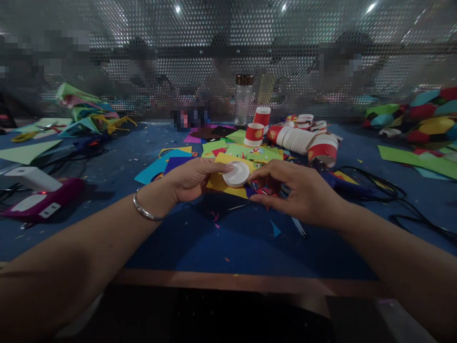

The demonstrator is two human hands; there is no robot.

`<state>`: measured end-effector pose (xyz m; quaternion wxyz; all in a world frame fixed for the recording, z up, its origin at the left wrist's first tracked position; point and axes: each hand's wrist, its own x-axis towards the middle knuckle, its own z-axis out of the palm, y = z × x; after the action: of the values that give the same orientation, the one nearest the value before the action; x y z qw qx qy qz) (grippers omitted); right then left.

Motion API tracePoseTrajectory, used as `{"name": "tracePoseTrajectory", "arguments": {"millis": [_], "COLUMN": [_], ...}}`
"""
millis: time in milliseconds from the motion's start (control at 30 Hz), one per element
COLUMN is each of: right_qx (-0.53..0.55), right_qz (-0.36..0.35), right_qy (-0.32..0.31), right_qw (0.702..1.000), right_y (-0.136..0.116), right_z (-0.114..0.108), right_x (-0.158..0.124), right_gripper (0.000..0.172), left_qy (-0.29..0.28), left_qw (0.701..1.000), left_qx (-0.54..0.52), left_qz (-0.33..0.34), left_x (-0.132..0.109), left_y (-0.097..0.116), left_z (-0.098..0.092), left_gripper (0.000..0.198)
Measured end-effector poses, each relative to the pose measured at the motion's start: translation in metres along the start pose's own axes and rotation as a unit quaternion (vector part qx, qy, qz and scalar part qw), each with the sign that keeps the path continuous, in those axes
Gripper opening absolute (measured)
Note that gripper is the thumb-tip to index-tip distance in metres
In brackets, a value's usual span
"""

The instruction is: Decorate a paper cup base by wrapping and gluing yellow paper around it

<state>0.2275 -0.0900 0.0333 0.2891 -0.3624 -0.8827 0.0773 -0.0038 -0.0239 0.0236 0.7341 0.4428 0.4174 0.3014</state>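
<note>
My left hand point(193, 178) pinches a white round paper disc point(236, 175), like a cup's base, together with a yellow paper sheet point(228, 189). The thumb lies over the disc's edge, and the other fingers curl beneath the sheet. At the disc's right edge is my right hand point(296, 190), its index fingertip at the rim and its thumb apart below. Red and dark bits show through that gap, too small to name. A thin pointed metal piece point(238, 206) lies left of the right thumb. Beneath the right hand, a pen point(299, 227) sticks out.
Red and white paper cups point(254, 135) stand behind the hands, beside a lying cup stack point(294, 139). A glass bottle point(243, 102) stands before the perforated metal screen point(200, 57). A purple power strip point(46, 202) is left; black cables point(383, 190) lie right. Coloured paper scraps surround the hands.
</note>
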Motion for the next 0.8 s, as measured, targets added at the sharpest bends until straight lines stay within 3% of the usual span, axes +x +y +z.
{"name": "tracePoseTrajectory", "arguments": {"millis": [467,800], "right_qx": [0.015,0.028], "right_qz": [0.004,0.009], "right_qy": [0.006,0.011], "right_qw": [1.0,1.0], "right_y": [0.0024,0.0004], "right_z": [0.0002,-0.0011], "right_x": [-0.001,-0.0005], "right_gripper": [0.029,0.022], "left_qy": [0.008,-0.045], "left_qw": [1.0,0.998], "left_qx": [-0.025,0.035], "left_qz": [-0.005,0.014], "left_x": [-0.0012,-0.0021], "left_y": [0.0035,-0.003], "left_z": [0.0017,0.0008], "left_gripper": [0.019,0.016]}}
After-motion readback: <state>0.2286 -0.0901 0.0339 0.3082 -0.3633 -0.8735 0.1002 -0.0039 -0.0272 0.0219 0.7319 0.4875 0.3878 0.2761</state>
